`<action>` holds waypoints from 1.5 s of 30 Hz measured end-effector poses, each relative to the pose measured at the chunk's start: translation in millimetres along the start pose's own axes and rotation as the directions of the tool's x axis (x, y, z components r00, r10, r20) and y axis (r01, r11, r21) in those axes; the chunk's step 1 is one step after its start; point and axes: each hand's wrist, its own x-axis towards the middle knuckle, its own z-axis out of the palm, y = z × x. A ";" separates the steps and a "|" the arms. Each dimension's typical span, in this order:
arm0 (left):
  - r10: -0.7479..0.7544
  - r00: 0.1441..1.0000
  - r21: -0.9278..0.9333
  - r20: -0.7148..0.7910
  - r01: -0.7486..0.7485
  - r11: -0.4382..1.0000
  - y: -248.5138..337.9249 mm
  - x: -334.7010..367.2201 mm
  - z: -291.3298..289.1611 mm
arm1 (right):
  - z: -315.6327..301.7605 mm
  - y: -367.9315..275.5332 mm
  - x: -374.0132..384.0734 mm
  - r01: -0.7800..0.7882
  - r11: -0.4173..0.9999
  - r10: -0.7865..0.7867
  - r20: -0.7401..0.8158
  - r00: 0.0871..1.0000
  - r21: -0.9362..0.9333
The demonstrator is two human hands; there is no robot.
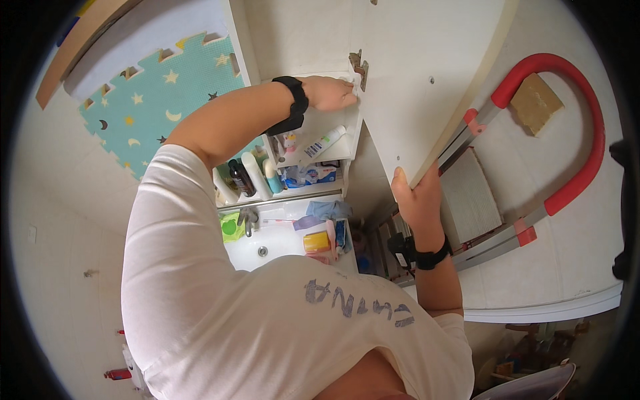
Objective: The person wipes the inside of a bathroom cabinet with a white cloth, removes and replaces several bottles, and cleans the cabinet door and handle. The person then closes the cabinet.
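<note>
My right hand (420, 200) grips the lower edge of a white cabinet door (433, 100), thumb on its face and fingers round the edge. The door stands swung out to the right of the cabinet. Up at the cabinet's front right edge is my left hand (328, 93), its fingers curled together just below a metal hinge (360, 70). Whatever those fingers pinch, if anything, is hidden. Beneath that hand, a white tube (325, 143) lies slanted on the cabinet shelf, beside a small pink and white figurine (289, 142).
Bottles (241, 178) and a blue pack (308, 176) stand on the lower shelf, above a white sink (260, 248) with a faucet (249, 219). A stepladder with a red rail (595, 133) leans at right. A teal foam mat (157, 110) is behind my left arm.
</note>
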 end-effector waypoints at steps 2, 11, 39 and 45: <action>0.023 0.999 0.022 -0.046 -0.022 1.000 -5.6 3.7 3.5 | -0.4 -0.9 -0.6 -0.016 1.000 0.016 0.002 1.000 -0.021; -0.140 0.975 -0.018 -0.172 0.139 0.990 -26.3 23.7 -0.8 | -0.2 -1.1 1.5 -0.009 1.000 0.009 -0.003 1.000 0.026; -0.243 0.970 0.128 -0.016 0.243 0.962 -35.1 -17.8 -11.2 | 0.8 0.9 0.1 0.060 0.998 -0.061 -0.045 0.997 -0.030; -0.240 0.964 0.305 -0.115 0.264 0.915 -12.2 -55.0 -13.0 | 1.0 -5.9 1.8 0.001 1.000 -0.001 -0.031 1.000 0.002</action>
